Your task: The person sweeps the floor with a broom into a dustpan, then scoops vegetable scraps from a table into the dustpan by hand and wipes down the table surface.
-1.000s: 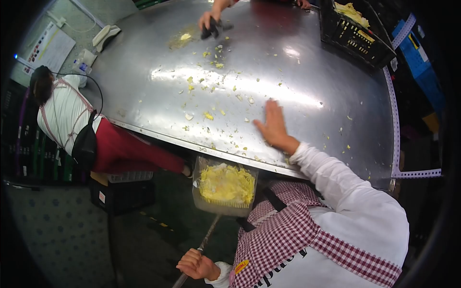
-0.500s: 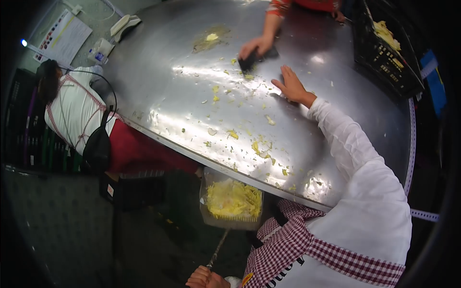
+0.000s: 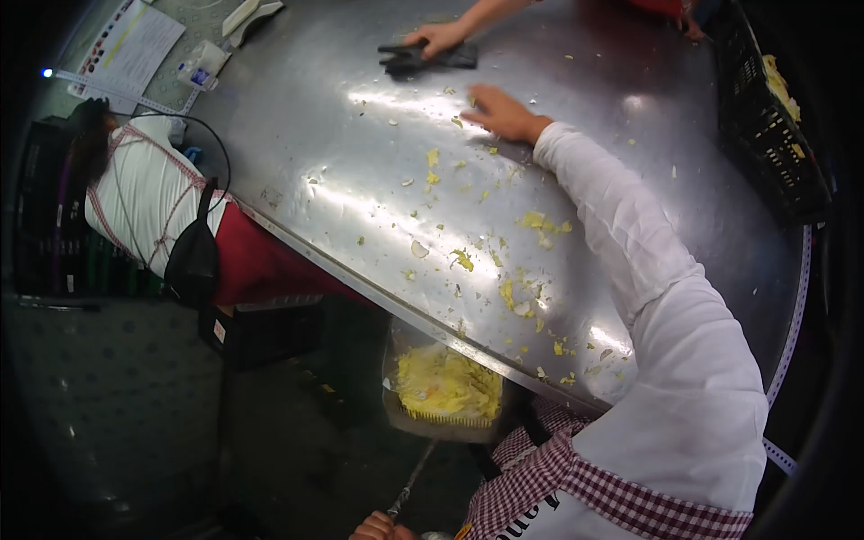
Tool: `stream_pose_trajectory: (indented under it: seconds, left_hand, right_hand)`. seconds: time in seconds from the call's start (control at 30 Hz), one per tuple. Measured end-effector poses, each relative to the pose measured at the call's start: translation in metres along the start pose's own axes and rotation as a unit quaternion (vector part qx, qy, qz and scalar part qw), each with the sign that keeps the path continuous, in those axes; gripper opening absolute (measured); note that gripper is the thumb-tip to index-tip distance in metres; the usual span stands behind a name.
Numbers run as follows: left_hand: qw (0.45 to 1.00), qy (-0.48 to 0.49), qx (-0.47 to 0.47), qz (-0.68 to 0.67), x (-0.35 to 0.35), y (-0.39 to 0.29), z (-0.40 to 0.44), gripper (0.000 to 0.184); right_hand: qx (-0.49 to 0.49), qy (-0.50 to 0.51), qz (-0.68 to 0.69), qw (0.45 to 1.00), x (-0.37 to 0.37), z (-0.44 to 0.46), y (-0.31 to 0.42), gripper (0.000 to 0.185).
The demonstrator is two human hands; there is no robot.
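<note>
My left hand (image 3: 382, 526), at the bottom edge, is closed around the handle (image 3: 416, 477) of a long-handled dustpan (image 3: 441, 426). Yellow and pale leaf scraps (image 3: 447, 382) fill the pan, which is just below the table's near edge. My right hand (image 3: 507, 115) reaches over the metal table (image 3: 621, 180) with its fingers stretched out, palm down, seemingly on the surface; the fingertips are slightly blurred. Small yellow-green leaf bits (image 3: 463, 260) are scattered between it and the near edge. Beyond it, another person's hand (image 3: 438, 38) grips a black flat wiping tool (image 3: 423, 61).
A black crate (image 3: 774, 126) with pale leaves stands at the right. At the left is a co-worker in a white top (image 3: 153, 193), beside dark crates (image 3: 261, 333). A plastic bottle (image 3: 202, 67) and a printed sheet (image 3: 135, 45) are at the upper left.
The other person's hand has swept the black tool up and left; the yellowish smear there is gone. My right hand has moved left over the table. My left hand keeps its grip.
</note>
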State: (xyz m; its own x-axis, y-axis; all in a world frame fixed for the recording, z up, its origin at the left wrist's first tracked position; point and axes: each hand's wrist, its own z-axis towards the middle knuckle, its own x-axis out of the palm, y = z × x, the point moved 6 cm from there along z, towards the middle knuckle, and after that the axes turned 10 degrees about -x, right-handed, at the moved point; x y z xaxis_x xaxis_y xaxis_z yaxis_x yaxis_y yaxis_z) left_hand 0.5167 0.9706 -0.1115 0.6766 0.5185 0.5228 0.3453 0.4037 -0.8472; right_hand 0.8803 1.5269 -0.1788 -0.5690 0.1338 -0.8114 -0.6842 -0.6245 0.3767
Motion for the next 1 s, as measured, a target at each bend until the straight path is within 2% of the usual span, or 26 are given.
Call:
stream_pose_trajectory:
  seconds: [0.03,0.07,0.1,0.13,0.2,0.23,0.3,0.37,0.43,0.53,0.6,0.63,0.67,0.7,0.73,0.77,0.9,0.97,1.0]
  left_hand:
    - [1.0,-0.007,-0.002,0.007,0.002,0.0,0.001,0.045]
    - [1.0,-0.013,-0.004,0.013,0.005,-0.002,0.002,0.045]
    - [1.0,-0.011,-0.007,0.015,0.009,-0.005,0.005,0.045]
    - [1.0,-0.005,-0.01,0.016,0.016,-0.009,0.008,0.045]
    - [1.0,0.0,-0.016,0.014,0.023,-0.015,0.013,0.045]
    - [1.0,0.004,-0.016,0.015,0.027,-0.019,0.016,0.045]
    - [1.0,0.004,-0.02,0.02,0.035,-0.025,0.024,0.044]
    - [0.999,-0.017,-0.026,0.019,0.045,-0.032,0.028,0.044]
    - [0.999,0.003,-0.02,0.044,0.059,-0.039,0.033,0.044]
    - [0.997,0.018,-0.021,0.067,0.07,-0.043,0.035,0.045]
    - [0.996,0.027,-0.021,0.078,0.075,-0.044,0.034,0.045]
    - [0.996,0.035,-0.022,0.08,0.076,-0.044,0.033,0.045]
    - [0.995,0.03,-0.023,0.092,0.076,-0.045,0.032,0.044]
    - [0.995,0.026,-0.027,0.093,0.076,-0.045,0.031,0.044]
    - [0.996,0.013,-0.03,0.08,0.076,-0.046,0.032,0.044]
    - [0.997,0.004,-0.031,0.063,0.075,-0.045,0.034,0.044]
    - [0.997,-0.032,-0.055,0.032,0.049,-0.038,0.028,0.043]
    - [0.998,0.005,-0.057,0.008,0.041,-0.033,0.027,0.043]
    - [0.998,0.008,-0.057,-0.002,0.038,-0.03,0.025,0.043]
  right_hand:
    - [-0.016,0.083,0.07,0.994,0.018,-0.003,0.027,0.07]
    - [-0.123,0.093,0.149,0.977,0.029,-0.02,0.065,0.068]
    - [-0.196,0.138,0.155,0.959,0.036,-0.043,0.096,0.069]
    - [-0.239,0.19,0.101,0.947,0.048,-0.072,0.122,0.075]
    - [-0.325,0.274,0.186,0.886,0.045,-0.121,0.168,0.079]
    - [-0.318,0.284,0.254,0.868,0.028,-0.131,0.183,0.073]
    - [-0.307,0.268,0.245,0.88,0.015,-0.115,0.182,0.073]
    - [-0.161,0.25,0.242,0.924,0.005,-0.065,0.155,0.075]
    - [-0.089,0.196,0.134,0.967,0.021,-0.016,0.117,0.077]
    - [-0.077,0.134,0.118,0.981,0.073,0.031,0.096,0.076]
    - [-0.133,0.158,0.11,0.972,0.1,0.042,0.123,0.074]
    - [-0.192,0.15,0.148,0.959,0.105,0.035,0.151,0.07]
    - [-0.236,0.192,0.243,0.921,0.098,0.028,0.178,0.064]
    - [-0.233,0.266,0.286,0.89,0.094,0.009,0.203,0.059]
    - [-0.378,0.254,0.29,0.841,0.107,-0.016,0.216,0.059]
    - [-0.409,0.286,0.219,0.838,0.096,-0.042,0.228,0.063]
    - [-0.413,0.329,0.301,0.794,0.029,-0.144,0.226,0.054]
    - [-0.354,0.368,0.343,0.788,-0.019,-0.174,0.222,0.042]
    - [-0.302,0.355,0.335,0.819,-0.035,-0.177,0.214,0.043]
